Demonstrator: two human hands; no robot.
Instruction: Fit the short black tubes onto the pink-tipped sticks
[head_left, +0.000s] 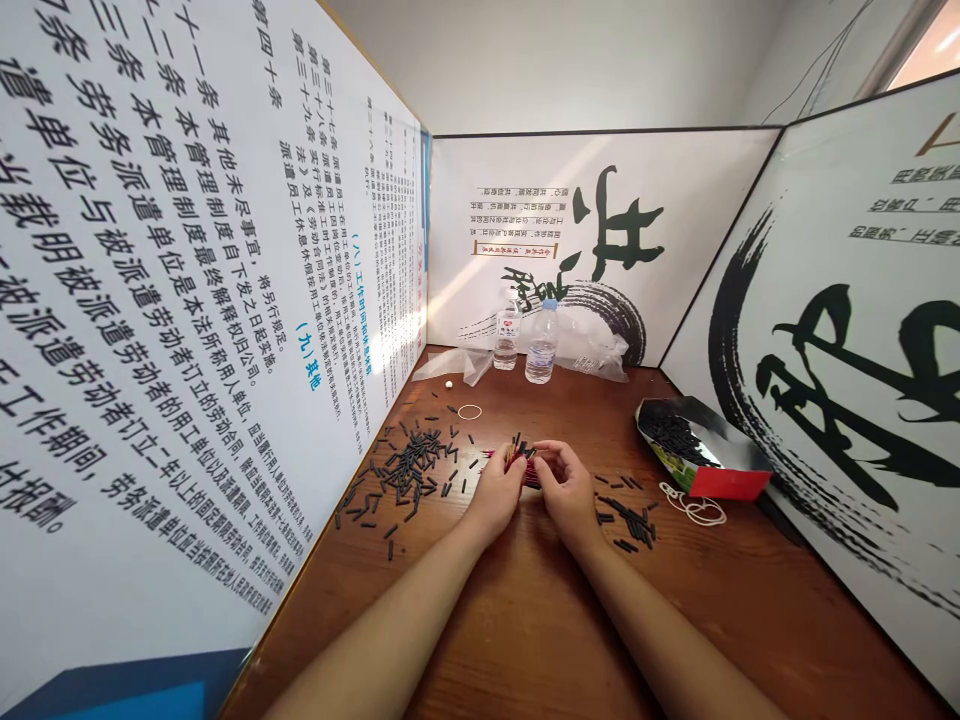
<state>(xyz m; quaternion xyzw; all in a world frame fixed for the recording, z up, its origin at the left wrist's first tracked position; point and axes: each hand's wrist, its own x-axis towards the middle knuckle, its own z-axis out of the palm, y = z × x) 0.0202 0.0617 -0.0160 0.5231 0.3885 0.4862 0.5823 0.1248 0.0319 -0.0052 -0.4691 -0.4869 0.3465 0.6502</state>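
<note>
Both hands meet at the middle of the wooden table [495, 620]. My left hand [497, 490] is closed round a bundle of thin red sticks [533, 474], with short dark pieces showing at its top. On the bundle's right side, the bent fingers of my right hand [564, 487] are closed on it too, the thumb and fingertips near the dark pieces. Left of my hands lies a loose heap of short black sticks [412, 465]. A smaller group of black sticks [630, 522] is scattered just right of my right hand.
An open box [731, 482] of black pieces stands at the right, with pale rubber bands [694, 505] before it. Two water bottles [541, 345] and clear plastic bags [596, 352] are at the back. A single band [470, 411] lies beyond the heap. Printed panels [525, 230] enclose the table.
</note>
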